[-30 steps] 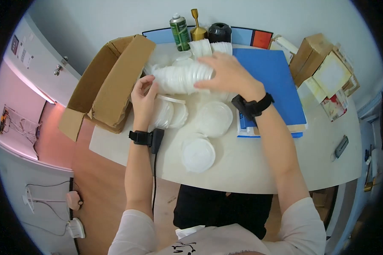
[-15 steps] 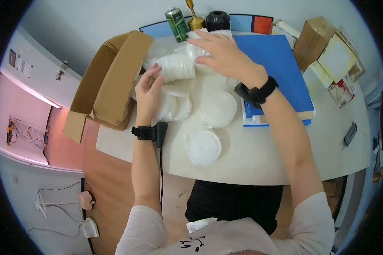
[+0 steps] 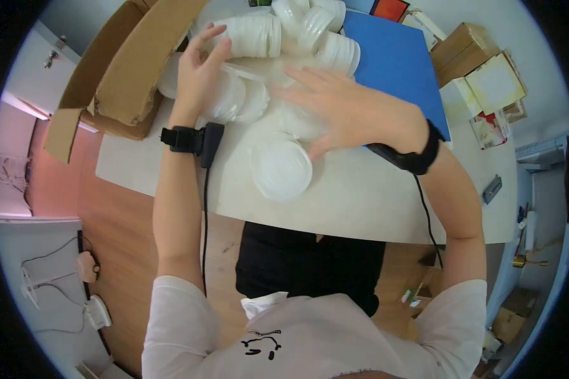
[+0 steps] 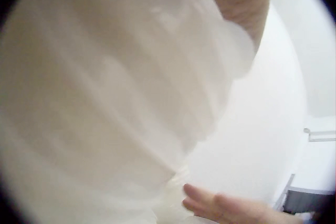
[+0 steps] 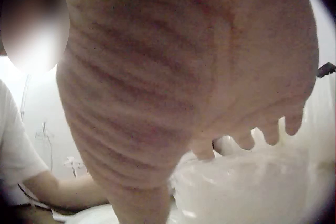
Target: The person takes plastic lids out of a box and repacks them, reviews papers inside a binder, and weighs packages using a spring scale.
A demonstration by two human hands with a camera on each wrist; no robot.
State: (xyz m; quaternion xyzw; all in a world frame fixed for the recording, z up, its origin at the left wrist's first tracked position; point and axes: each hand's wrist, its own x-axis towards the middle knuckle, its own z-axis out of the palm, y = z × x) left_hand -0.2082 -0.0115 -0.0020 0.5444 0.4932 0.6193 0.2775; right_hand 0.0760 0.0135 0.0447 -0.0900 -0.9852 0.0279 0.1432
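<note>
Stacks of white round plastic containers or lids lie on the table. My left hand [image 3: 199,76] is at the left, fingers loosely bent, beside one stack [image 3: 250,36] and above another stack [image 3: 237,98]; whether it touches them I cannot tell. In the left wrist view, a white ribbed stack [image 4: 105,98] fills the near side. My right hand [image 3: 354,110], blurred, is spread with straight fingers over a white round piece [image 3: 305,125] that it partly covers. Nearer the front edge lies a round white stack [image 3: 283,169]. In the right wrist view, the fingers of my right hand [image 5: 199,66] hang over clear plastic.
An open cardboard box [image 3: 123,69] stands at the left. A blue folder [image 3: 395,63] lies right of the stacks. More white stacks [image 3: 338,54] are at the back. Small boxes [image 3: 464,54] stand at the back right, and a dark small object [image 3: 492,189] lies near the right edge.
My right hand has come from the back stacks toward the front, over the round pieces. The stack it was beside a second ago now lies apart at the back. The head view has shifted.
</note>
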